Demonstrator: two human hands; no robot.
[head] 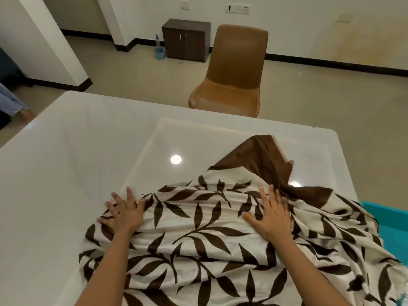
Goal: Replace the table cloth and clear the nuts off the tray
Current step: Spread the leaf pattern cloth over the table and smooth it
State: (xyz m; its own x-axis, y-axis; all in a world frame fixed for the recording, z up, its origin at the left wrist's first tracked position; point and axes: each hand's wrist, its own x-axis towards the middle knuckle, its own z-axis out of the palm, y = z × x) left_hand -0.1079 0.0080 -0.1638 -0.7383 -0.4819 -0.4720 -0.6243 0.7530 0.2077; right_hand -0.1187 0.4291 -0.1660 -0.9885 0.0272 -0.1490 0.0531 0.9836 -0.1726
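The leaf-patterned table cloth (209,235) lies bunched on the white table (88,151), filling the lower middle and right of the frame. The left hand (122,214) and right hand (268,214) press it with straight, spread fingers. Markings on the wall switch plate (237,8) at the top right are too small to read.

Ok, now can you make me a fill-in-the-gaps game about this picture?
1. The tablecloth has dark brown ____ printed on it.
2. The left hand wears a ____ on one finger.
3. The chair beyond the white table is coloured ____.
4. The small cabinet by the wall has its doors ____.
Missing words: leaves, ring, brown, closed.
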